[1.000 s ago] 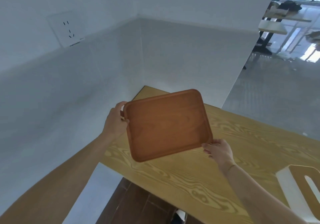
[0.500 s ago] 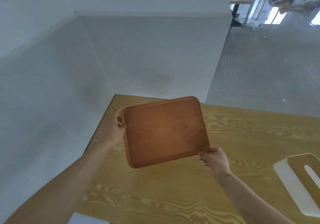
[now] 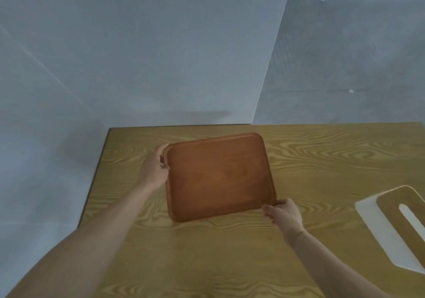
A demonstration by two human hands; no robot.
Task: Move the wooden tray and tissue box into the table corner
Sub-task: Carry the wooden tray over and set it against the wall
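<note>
A reddish-brown wooden tray (image 3: 218,175) with rounded corners is held over the light wooden table (image 3: 207,263), near its far left corner. My left hand (image 3: 155,168) grips the tray's left edge. My right hand (image 3: 284,214) holds its near right corner. Whether the tray touches the tabletop is not clear. The tissue box (image 3: 395,224), white with a wooden top and a slot, sits on the table at the right edge of the view, apart from both hands.
White walls (image 3: 138,56) meet behind the table's far left corner (image 3: 110,129). A grey floor (image 3: 345,56) lies beyond the table's far edge on the right.
Both hands have carried the tray lower and closer to the tabletop near the far left corner. The view has tilted down, so the wall socket and distant furniture are gone.
</note>
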